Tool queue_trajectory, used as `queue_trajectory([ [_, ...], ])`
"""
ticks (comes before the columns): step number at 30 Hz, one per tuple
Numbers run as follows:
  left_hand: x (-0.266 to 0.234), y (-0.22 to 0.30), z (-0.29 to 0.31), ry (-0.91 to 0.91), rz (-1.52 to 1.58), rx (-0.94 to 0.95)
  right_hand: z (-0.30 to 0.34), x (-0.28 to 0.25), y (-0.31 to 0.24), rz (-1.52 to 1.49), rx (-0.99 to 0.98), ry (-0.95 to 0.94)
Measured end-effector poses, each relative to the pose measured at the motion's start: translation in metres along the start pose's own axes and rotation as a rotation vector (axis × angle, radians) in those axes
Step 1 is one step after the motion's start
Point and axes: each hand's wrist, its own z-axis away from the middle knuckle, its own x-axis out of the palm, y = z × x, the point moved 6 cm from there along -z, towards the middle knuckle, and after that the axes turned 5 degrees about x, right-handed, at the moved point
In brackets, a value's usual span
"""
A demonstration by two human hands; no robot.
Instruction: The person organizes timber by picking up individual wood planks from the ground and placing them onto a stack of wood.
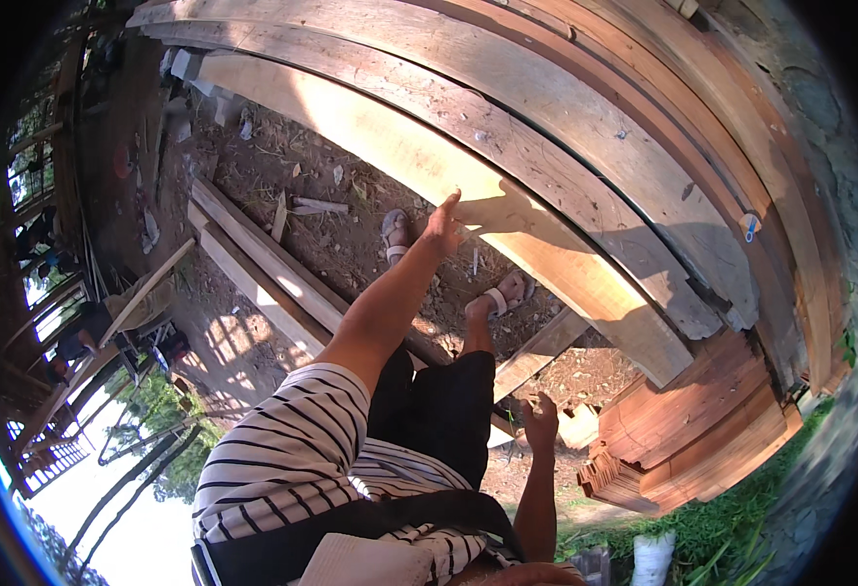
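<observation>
A pale, sunlit wooden plank (pixel 370 122) runs from the upper left down toward the right. My left hand (pixel 445 225) is closed on its near edge, with the thumb up at the wood; the other fingers are partly hidden. A shadow falls across the plank beside this hand. Lower right, my right hand (pixel 539 420) hangs in the air, its fingers loosely bent and apart, with nothing visible in them. It is nearest to a short timber piece (pixel 536 356) lying under the plank.
More long boards (pixel 565 137) lie side by side beyond the plank. At the right is a stack of reddish boards (pixel 692 410). Two beams (pixel 253 264) rest on the dirt ground at left. A small blue-and-white object (pixel 750 227) sits on the far boards. My sandalled feet are between the timbers.
</observation>
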Motion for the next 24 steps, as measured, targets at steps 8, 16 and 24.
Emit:
queue_trajectory([
  [8,-0.046,0.096,0.129,-0.453,-0.673,0.384,0.008,0.065,-0.017,-0.505,0.141,-0.304],
  [16,-0.305,0.235,0.248,-0.039,-0.709,0.461,-0.014,0.066,-0.284,-0.162,0.062,-0.296],
  [24,-0.617,0.181,0.469,1.034,0.255,0.375,0.043,0.157,-0.556,0.177,-0.378,-0.559],
])
